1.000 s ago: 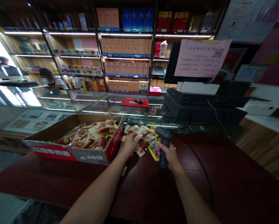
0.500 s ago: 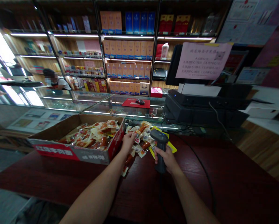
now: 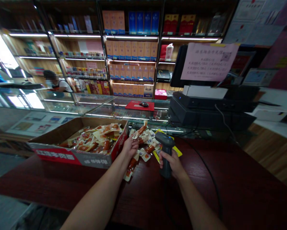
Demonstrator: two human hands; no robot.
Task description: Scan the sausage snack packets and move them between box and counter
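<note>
My left hand (image 3: pixel 130 146) is closed on a small sausage snack packet (image 3: pixel 140 130), lifted a little above a loose pile of similar packets (image 3: pixel 147 148) on the dark red counter (image 3: pixel 229 191). My right hand (image 3: pixel 172 162) grips the handle of a dark barcode scanner (image 3: pixel 166 145), head tilted toward the pile. A yellow packet (image 3: pixel 176 151) lies under the scanner. Left of my left hand stands an open cardboard box (image 3: pixel 69 153) full of the same snack packets.
A black register with a monitor and pink notice (image 3: pixel 207 62) stands behind the counter at right, the scanner cable (image 3: pixel 210 182) trailing across the wood. A glass display case (image 3: pixel 86 107) and lit shelves of boxed goods lie beyond. A person (image 3: pixel 52 83) sits at far left.
My left hand has picked one packet out of the pile and raised it. My right hand has drawn the scanner slightly back toward me and tilted its head up.
</note>
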